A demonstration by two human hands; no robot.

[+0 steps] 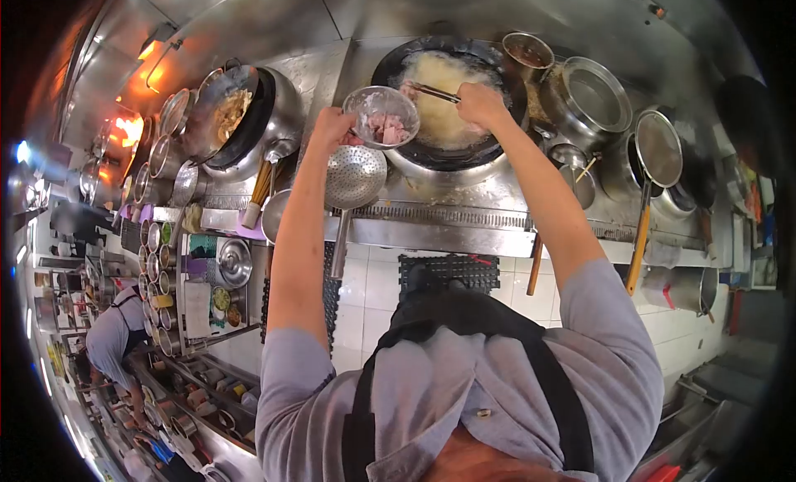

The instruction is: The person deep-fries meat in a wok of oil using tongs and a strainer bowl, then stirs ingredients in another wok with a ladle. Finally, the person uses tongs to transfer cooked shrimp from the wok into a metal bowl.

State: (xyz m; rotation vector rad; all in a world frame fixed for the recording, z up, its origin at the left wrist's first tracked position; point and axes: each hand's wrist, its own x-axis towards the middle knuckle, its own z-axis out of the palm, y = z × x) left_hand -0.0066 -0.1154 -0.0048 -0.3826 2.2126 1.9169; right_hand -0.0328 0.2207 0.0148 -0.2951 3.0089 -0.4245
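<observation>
My left hand (332, 127) grips the rim of a clear bowl (381, 96) that holds pieces of raw pinkish meat (388, 130). The bowl is tilted over the left edge of a large black wok (518, 96). Inside the wok is pale, foaming oil (452, 63). My right hand (482, 107) is closed around dark tongs or chopsticks (434, 92); which of the two I cannot tell. Their tips point left, beside a piece of meat at the bowl's edge. Just below the bowl lies a perforated metal skimmer (355, 177).
Left of me, a second wok (217, 117) holds food, and a flame (128, 131) burns beyond it. On the right stand a metal pot (597, 94) and a wooden-handled strainer (659, 148). A co-worker (118, 341) bends over containers at far left. Black mats (448, 273) lie on the floor.
</observation>
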